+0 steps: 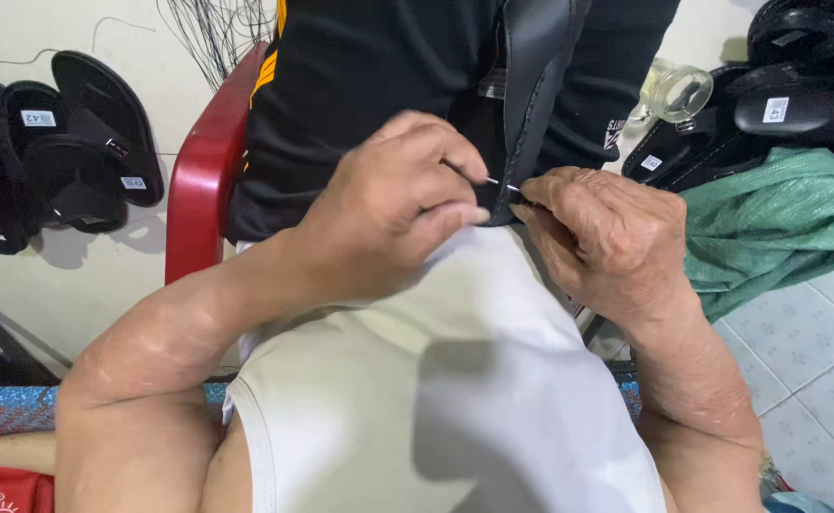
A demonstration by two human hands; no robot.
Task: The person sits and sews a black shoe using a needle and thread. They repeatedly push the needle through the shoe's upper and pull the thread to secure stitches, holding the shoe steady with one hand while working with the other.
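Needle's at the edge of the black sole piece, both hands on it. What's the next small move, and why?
Probably draw the thin metal needle on through with the left hand, while the right hand pinches the black leather-like sandal sole. The needle sits at the sole's lower edge between both hands' fingertips, so pulling looks like the natural follow-on.

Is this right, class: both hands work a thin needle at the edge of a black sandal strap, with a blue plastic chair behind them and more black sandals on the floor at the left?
Not quite: the plastic chair is red, not blue, as the head view shows. The rest stands: the left hand and right hand work a thin needle at the black sandal strap, with black sandals on the floor at the left.
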